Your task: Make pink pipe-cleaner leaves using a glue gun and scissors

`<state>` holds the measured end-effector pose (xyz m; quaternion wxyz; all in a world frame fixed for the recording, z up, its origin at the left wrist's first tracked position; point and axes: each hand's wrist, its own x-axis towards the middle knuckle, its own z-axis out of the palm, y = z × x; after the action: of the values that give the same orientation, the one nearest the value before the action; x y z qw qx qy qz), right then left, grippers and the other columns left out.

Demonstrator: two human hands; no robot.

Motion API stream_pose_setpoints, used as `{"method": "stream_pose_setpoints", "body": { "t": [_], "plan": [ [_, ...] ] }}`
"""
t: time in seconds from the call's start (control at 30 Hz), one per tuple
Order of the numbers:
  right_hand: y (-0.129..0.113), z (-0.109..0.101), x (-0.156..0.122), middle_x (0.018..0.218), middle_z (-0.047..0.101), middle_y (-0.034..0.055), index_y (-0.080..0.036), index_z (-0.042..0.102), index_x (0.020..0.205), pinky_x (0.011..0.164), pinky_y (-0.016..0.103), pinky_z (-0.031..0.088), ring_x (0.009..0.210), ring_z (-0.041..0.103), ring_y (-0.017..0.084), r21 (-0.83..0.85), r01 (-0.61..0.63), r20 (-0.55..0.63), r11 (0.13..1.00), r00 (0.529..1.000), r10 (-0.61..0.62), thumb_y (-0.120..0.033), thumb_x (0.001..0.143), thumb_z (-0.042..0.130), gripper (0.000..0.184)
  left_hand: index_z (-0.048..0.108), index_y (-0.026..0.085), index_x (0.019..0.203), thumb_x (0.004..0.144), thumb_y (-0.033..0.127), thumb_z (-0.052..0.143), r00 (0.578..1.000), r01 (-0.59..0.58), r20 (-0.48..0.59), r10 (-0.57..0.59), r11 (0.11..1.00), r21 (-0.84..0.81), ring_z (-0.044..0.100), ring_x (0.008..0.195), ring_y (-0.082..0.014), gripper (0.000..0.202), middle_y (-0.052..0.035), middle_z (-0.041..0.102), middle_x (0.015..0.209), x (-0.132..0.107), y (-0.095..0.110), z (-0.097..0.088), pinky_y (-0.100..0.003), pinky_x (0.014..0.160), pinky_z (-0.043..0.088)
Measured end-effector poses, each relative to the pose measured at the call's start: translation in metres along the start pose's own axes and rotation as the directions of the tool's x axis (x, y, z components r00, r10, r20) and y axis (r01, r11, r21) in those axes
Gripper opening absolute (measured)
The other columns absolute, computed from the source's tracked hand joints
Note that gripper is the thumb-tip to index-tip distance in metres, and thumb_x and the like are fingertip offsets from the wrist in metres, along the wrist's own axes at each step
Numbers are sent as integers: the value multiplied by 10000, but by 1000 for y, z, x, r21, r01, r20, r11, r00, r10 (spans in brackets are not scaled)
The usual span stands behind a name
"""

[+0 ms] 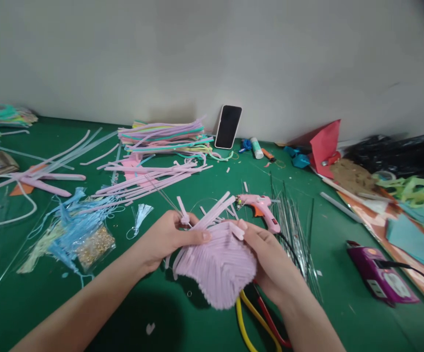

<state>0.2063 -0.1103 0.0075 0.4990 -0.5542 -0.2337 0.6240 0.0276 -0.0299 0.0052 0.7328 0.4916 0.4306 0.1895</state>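
Both my hands hold a woven piece of pale pink straws point(217, 261) just above the green table point(204, 318). My left hand point(170, 238) grips its left upper edge, thumb pressed across the straws. My right hand point(270, 259) grips its right side, thumb on the top edge. Loose straw ends stick up from the piece between my hands. A pink glue gun point(259, 206) lies just behind my right hand.
Piles of pastel straws point(164, 139) lie at the back, with a phone point(228, 126) leaning on the wall. Thin wires point(294, 230), yellow- and red-handled pliers point(259, 320), a purple power strip point(380, 274), blue tassels point(74, 225) and coloured paper point(413, 234) surround my hands.
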Motion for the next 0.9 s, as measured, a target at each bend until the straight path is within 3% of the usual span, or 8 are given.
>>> {"method": "stream_pose_setpoints", "body": {
  "t": [0.27,0.5,0.9],
  "plan": [
    [11,6,7,766,706,28,-198,733,824,577,257,474,650,611,152,-88,139,-94,986,985,-147,-448,676,762,292,578,164,617,593,329,792,999,-34,-38,37,996,86,441,531,-92,271,53,502,564,2,0,-1,-207,479,303],
    [12,11,7,746,695,13,-240,699,757,617,297,502,685,629,180,-313,330,-111,891,919,-379,-431,724,721,196,615,153,630,594,309,790,1000,-9,-28,10,999,49,490,557,-112,237,23,542,585,1,1,1,-209,491,346],
    [16,10,10,721,679,16,-221,666,738,616,300,503,671,620,170,-450,404,-92,796,866,-491,-386,745,707,171,620,156,619,593,270,796,999,-20,-24,22,998,62,464,550,-92,211,49,517,564,3,-2,1,-198,491,327]
  ]
}}
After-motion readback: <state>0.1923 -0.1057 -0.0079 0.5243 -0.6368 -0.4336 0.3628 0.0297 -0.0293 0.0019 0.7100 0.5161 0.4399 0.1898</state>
